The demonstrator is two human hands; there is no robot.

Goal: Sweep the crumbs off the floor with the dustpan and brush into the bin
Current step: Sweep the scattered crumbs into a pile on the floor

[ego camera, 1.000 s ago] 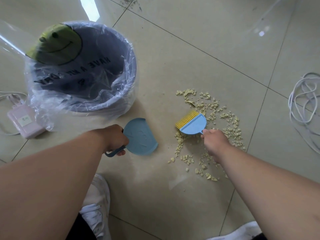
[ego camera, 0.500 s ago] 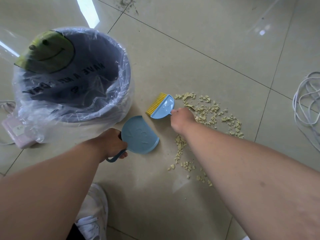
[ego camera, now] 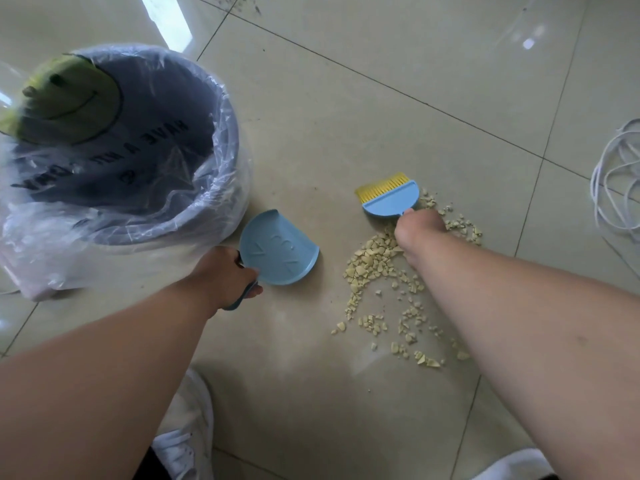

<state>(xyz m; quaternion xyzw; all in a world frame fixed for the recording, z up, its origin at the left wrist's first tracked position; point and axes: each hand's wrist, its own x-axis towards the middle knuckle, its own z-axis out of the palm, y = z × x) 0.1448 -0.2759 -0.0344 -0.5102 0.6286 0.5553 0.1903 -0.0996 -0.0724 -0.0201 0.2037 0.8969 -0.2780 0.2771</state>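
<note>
The left hand [ego camera: 221, 275] grips the handle of the blue dustpan [ego camera: 278, 252], fingers curled round it; the pan lies on the tiled floor [ego camera: 346, 116] just beside the purple bin [ego camera: 221, 161], which is lined with a clear plastic bag [ego camera: 41, 251]. The right hand [ego camera: 417, 230] holds the blue brush [ego camera: 391, 200], fingers wrapped on its handle, yellow bristles [ego camera: 379, 187] pointing away. Yellowish crumbs [ego camera: 374, 268] lie scattered under and near that hand, apart from the dustpan. White cable [ego camera: 613, 181] coils at the right edge.
</note>
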